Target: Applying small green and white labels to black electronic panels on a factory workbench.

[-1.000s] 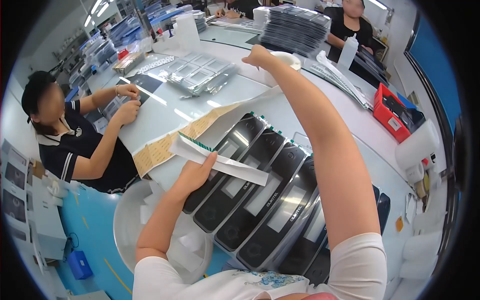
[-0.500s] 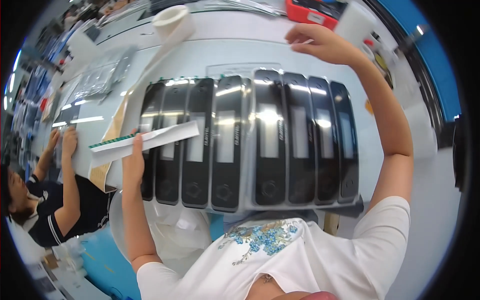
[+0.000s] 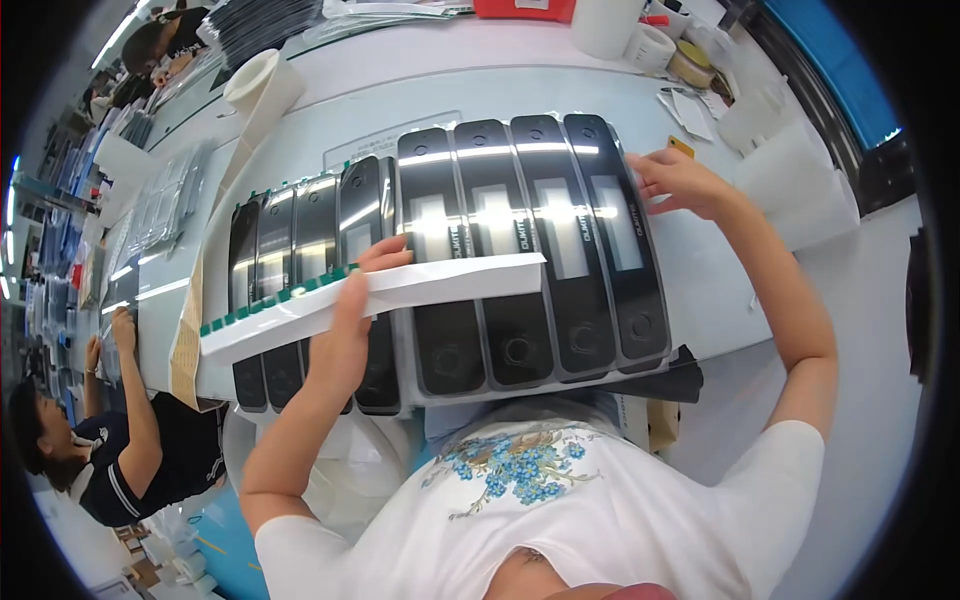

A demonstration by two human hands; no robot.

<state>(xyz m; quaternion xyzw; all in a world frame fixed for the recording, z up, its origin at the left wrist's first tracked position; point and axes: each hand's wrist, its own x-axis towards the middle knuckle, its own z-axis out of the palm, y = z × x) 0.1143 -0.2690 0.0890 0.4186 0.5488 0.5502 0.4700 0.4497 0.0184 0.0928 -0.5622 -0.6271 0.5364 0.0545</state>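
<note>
My left hand (image 3: pixel 345 335) is closed around a long folded white paper strip (image 3: pixel 450 283) with a row of green tabs along its far edge. The strip crosses above several long black panels with pale windows. One sheet of black panels (image 3: pixel 515 345) lies on the right, with another group of black panels (image 3: pixel 280 375) beside it on the left, partly hidden by the strip and my forearm. Small green tabs stick out at the left group's far ends. My right hand (image 3: pixel 685 183) is at the right sheet's outer edge, its fingers bent and apart, fingertips at the edge.
A paper roll (image 3: pixel 258 85) with a trailing band stands at the far left. Several rolls and tubs (image 3: pixel 650 48) stand at the far right, with a red bin (image 3: pixel 525 8) nearby. At the left another person (image 3: pixel 150 445) works at the same table (image 3: pixel 715 300).
My right hand has come down from the table's far side to the right sheet's edge. My left hand has carried the paper strip rightward over the panels. The view has shifted.
</note>
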